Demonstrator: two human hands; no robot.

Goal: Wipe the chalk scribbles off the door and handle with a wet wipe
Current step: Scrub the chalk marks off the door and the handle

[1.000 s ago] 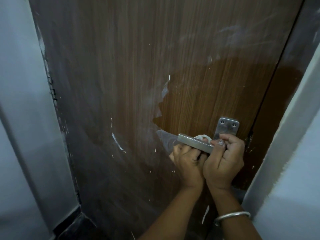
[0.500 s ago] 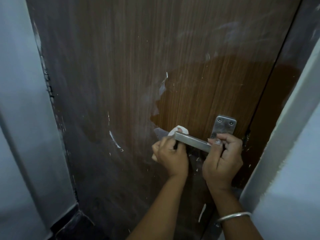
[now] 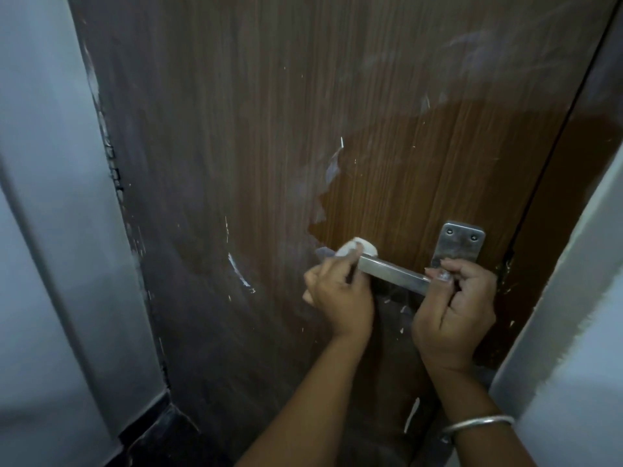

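Observation:
A brown wood-grain door point(image 3: 387, 163) fills the view, hazy with chalk smears on its left and upper parts and darker and wet around the handle. The steel lever handle point(image 3: 391, 272) sticks out leftward from its plate point(image 3: 458, 244). My left hand point(image 3: 340, 294) grips a crumpled white wet wipe point(image 3: 455, 249) wrapped over the lever's free left end. My right hand point(image 3: 455, 318) holds the lever near the plate, thumb on top. White chalk marks point(image 3: 240, 273) remain left of the handle.
A grey wall point(image 3: 50, 230) and the door's hinge edge point(image 3: 111, 156) stand at the left. The door frame and a pale wall point(image 3: 573, 298) rise at the right. Dark floor skirting point(image 3: 151, 429) shows at the bottom left. A metal bangle point(image 3: 478, 424) circles my right wrist.
My left hand slid the wipe leftward along the lever, from beside my right hand to the lever's free end. My right hand stayed near the plate.

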